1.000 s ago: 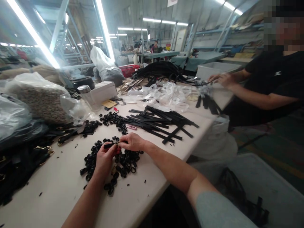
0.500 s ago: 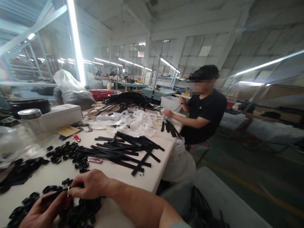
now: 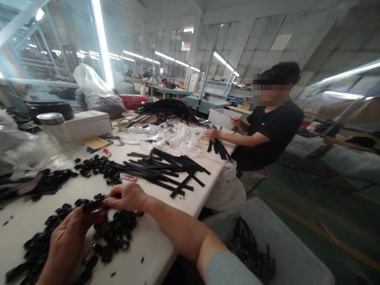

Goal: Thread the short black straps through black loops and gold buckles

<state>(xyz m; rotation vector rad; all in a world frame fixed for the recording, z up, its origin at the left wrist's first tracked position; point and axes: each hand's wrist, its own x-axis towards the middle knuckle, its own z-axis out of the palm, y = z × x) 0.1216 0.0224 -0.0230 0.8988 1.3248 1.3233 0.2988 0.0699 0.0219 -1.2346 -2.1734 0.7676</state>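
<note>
- Left hand [image 3: 67, 236]: thumb and fingers close narrowly on a short black strap piece [image 3: 92, 205], apparently supporting it from the near side.
- Right hand [image 3: 128, 196]: fingertips pinch the far end of the same piece. Opposed grips probably keep the small part steady and stop it from twisting.
- Strap piece location: between the two hands, raised above the counter [image 3: 154, 246]. Fine detail at the pinch is blurred; whether a fitting is mounted there cannot be told.
- Black loops [image 3: 115, 231]: heaped loosely below and around the hands, likely so that single pieces lie within short reach.
- Second group of black loops [image 3: 97, 166]: beyond the hands, apart from the near heap; the gap appears to keep the two lots distinct.
- Flat black strips [image 3: 163, 170]: spread in a crossed, overlapping pile beyond the right hand, seemingly laid down without alignment. A pink clip-like item [image 3: 128, 178] lies just beside their left ends.
- Red lighter [image 3: 107, 152]: lies beyond the second loop group, presumably set aside from the working area.
- Co-worker [image 3: 273, 120]: seated at the counter's right side, hands near another bunch of black strips [image 3: 219, 149].
</note>
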